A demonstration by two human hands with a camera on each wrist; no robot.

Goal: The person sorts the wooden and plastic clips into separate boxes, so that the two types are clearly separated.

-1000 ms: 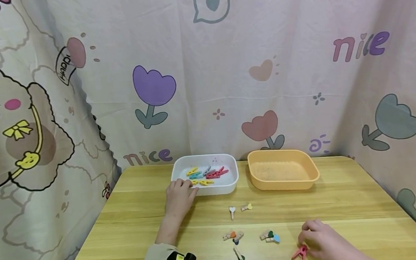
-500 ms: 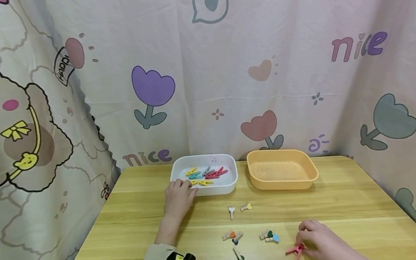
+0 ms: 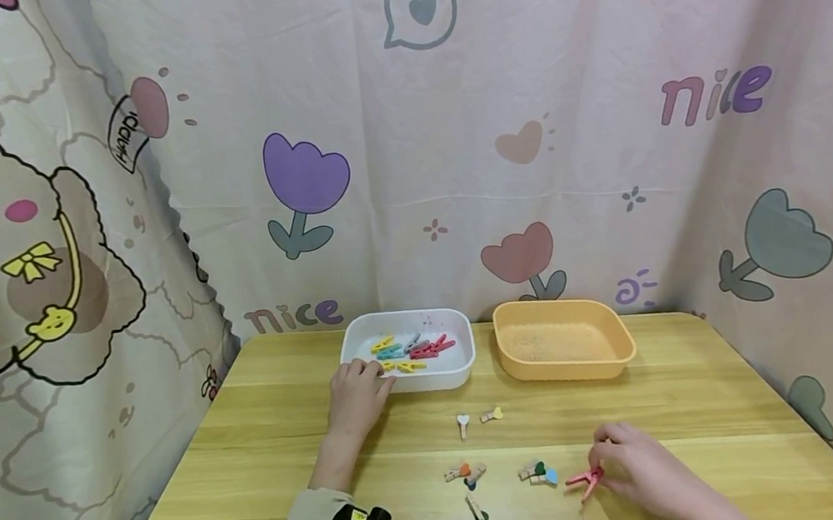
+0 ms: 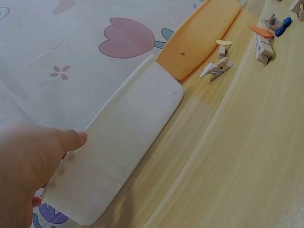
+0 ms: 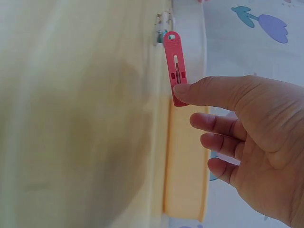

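Observation:
My right hand pinches a pinkish-red plastic clothespin by one end, thumb tip on its near face in the right wrist view. In the head view the clothespin's two legs point left, over the front right of the table. My left hand grips the front left rim of a white plastic basin, with the thumb on the outer wall in the left wrist view and the other fingers partly hidden behind the rim. Inside this basin lie yellow clothespins, teal clothespins, grey ones and red clothespins.
An orange plastic basin stands right of the white one. Small wooden clips with coloured ends lie scattered on the wooden table, among them a yellow-heart clip and a blue-ended clip. A patterned curtain hangs behind.
My right hand has risen a little, and the red clothespin has swung and moved up and left with it. My left hand keeps its hold on the white basin's rim.

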